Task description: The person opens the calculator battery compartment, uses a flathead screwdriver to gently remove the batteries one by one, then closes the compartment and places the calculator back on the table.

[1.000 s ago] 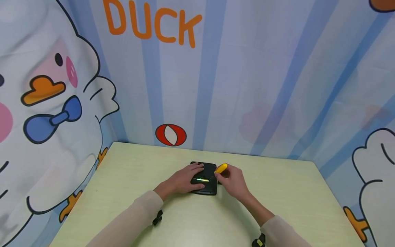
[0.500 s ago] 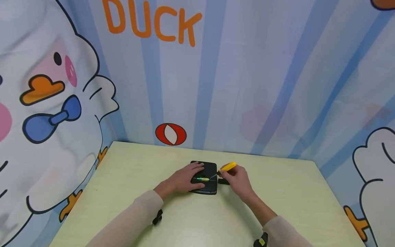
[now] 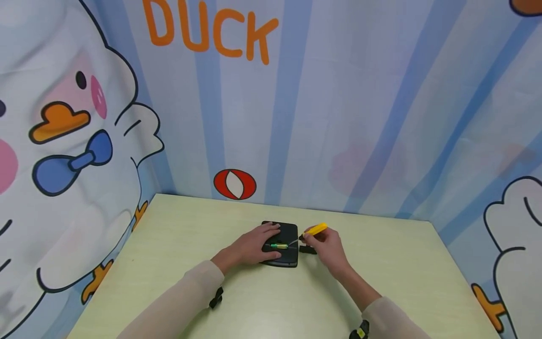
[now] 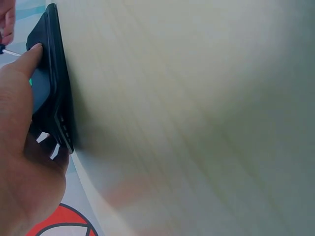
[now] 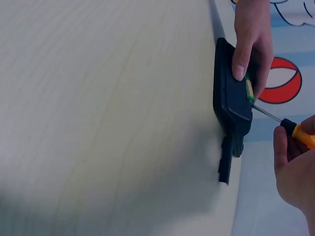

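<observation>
The left hand (image 3: 254, 246) spreads its fingers over a flat, black, rectangular device (image 3: 289, 230). Nearer this hand, a shiny green-yellow cylinder (image 3: 279, 246) lies in the device, nine to three o'clock. At its three-o'clock end, a yellow-handled metal screwdriver (image 3: 315, 229) points toward eight, pinched by the right hand (image 3: 328, 250).

LEGIBLE TEXT: "DUCK" (image 3: 217, 32) | FORM: orange capitals | LOCATION: striped curtain (image 3: 351, 94) facing me | NOTE: first letter apparently clipped above

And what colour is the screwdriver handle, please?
The handle is mostly yellow; it shows best in the head view.
</observation>
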Demonstrator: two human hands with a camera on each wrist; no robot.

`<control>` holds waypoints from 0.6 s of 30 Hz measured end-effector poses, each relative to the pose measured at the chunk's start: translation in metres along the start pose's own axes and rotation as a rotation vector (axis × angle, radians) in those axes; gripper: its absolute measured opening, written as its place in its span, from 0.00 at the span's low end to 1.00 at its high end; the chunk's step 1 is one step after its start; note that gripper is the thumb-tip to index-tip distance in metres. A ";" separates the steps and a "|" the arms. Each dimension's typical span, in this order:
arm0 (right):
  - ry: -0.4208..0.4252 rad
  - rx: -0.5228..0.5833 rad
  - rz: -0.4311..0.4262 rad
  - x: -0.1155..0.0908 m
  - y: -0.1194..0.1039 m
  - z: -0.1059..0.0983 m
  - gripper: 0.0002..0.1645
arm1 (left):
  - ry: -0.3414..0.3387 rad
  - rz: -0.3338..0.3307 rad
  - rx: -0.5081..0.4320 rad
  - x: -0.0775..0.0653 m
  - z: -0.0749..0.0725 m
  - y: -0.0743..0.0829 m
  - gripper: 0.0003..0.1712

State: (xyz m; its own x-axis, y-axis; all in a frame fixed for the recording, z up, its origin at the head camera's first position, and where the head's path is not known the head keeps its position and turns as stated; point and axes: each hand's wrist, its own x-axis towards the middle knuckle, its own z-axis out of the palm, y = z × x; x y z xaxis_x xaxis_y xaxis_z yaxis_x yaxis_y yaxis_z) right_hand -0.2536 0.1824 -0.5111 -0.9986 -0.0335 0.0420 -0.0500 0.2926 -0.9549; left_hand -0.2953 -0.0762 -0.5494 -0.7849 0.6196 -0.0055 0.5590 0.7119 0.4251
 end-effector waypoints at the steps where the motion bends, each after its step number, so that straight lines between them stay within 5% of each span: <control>1: 0.001 -0.048 -0.037 -0.001 -0.002 0.001 0.10 | -0.002 -0.002 -0.004 0.000 0.000 0.000 0.46; 6: -0.008 -0.292 -0.270 -0.006 -0.013 0.009 0.06 | -0.002 -0.016 0.007 0.000 0.001 0.000 0.46; 9: -0.008 -0.349 -0.325 -0.007 -0.016 0.012 0.06 | -0.003 -0.019 0.017 0.001 0.001 -0.001 0.46; 13: 0.018 -0.297 -0.233 -0.006 -0.012 0.011 0.05 | 0.001 -0.008 0.006 0.000 0.001 -0.001 0.46; 18: 0.024 -0.093 -0.040 -0.003 -0.004 0.004 0.09 | 0.005 0.000 0.002 -0.001 0.000 0.001 0.46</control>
State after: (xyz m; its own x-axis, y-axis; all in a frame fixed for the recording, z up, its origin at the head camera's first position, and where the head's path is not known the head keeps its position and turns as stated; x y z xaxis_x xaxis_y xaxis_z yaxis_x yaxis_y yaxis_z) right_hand -0.2507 0.1774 -0.5090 -0.9959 -0.0243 0.0872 -0.0899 0.3791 -0.9210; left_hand -0.2945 -0.0761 -0.5493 -0.7863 0.6179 -0.0010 0.5595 0.7127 0.4230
